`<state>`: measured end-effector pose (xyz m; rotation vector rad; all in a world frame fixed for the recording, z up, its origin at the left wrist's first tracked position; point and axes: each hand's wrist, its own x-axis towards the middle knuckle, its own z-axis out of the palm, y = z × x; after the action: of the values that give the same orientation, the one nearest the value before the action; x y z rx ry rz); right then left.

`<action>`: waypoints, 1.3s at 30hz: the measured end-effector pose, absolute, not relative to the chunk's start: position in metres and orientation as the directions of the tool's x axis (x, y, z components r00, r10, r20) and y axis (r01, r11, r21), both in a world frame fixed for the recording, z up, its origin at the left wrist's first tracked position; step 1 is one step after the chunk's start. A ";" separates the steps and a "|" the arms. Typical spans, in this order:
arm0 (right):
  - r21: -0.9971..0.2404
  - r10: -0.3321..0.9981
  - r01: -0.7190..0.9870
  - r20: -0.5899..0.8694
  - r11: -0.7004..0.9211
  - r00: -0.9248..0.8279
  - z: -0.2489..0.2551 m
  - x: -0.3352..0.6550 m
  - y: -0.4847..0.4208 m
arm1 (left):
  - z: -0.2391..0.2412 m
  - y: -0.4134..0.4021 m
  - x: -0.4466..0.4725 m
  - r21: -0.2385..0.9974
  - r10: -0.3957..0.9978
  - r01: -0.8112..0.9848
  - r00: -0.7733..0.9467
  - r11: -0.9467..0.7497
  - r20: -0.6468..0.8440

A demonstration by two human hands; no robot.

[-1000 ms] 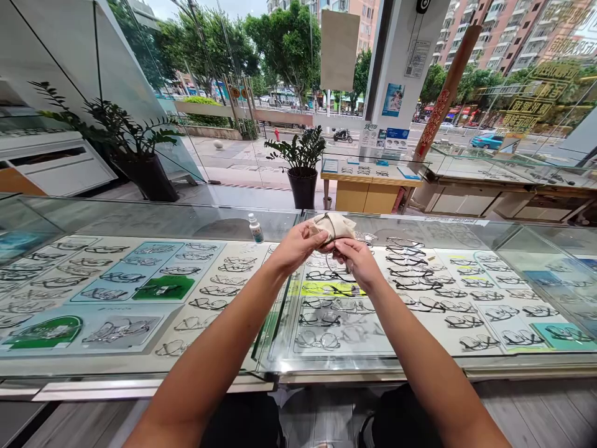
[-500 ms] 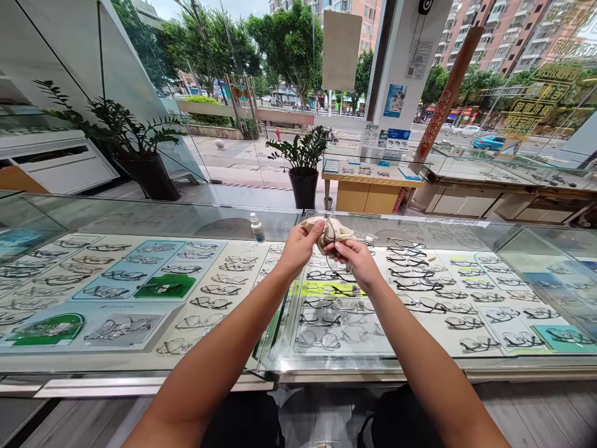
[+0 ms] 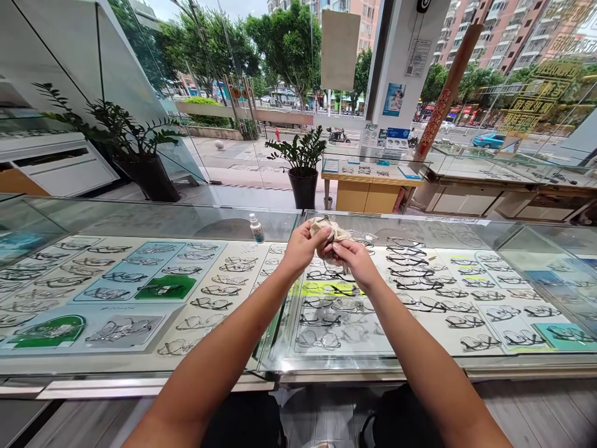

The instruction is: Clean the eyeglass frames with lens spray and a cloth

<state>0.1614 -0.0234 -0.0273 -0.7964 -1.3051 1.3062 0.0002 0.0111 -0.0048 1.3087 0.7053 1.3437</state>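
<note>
A cream cloth (image 3: 342, 234) is bunched between my two hands above the glass counter, wrapped round part of a pair of eyeglasses (image 3: 326, 218). Only thin dark bits of the eyeglasses' frame show past the cloth and fingers. My left hand (image 3: 300, 250) is closed, its thumb pressing the cloth from the left. From the right, my right hand (image 3: 358, 260) pinches the eyeglasses and the cloth's lower edge; its fingertips nearly meet the left ones. To the left of my hands, a small white-capped bottle (image 3: 256, 228) stands upright on the glass.
Below the glass top, the display case (image 3: 275, 364) holds many rows of eyeglasses. A potted plant (image 3: 304, 186) stands beyond the counter, near a wooden cabinet (image 3: 354, 194). Another plant pot (image 3: 148, 178) leans at the left in view.
My left thumb has slid rightward over the cloth and covers more of it. The dark frame rim seen between my hands before is now mostly hidden. The bottle stays in place.
</note>
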 end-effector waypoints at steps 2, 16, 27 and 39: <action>-0.962 0.955 -0.215 0.212 0.166 -0.208 -0.025 0.162 -0.025 | -0.009 0.017 -0.002 0.927 0.934 -0.272 0.172 -0.259 0.312; -0.938 0.965 -0.317 0.203 0.142 -0.168 -0.034 0.160 -0.019 | -0.012 0.015 -0.006 0.941 0.878 -0.309 0.400 -0.140 0.262; -0.947 0.965 -0.294 0.188 0.129 -0.184 -0.027 0.161 -0.024 | -0.016 0.024 -0.003 0.924 0.902 -0.324 0.303 -0.206 0.307; -0.932 0.966 -0.359 0.136 0.051 -0.218 -0.031 0.156 -0.023 | -0.007 0.009 0.001 0.922 0.917 -0.309 0.245 -0.234 0.315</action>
<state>0.1559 -0.0228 -0.0308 -0.7475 -1.1477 1.4568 0.0009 0.0091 -0.0070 1.3217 0.6409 1.3013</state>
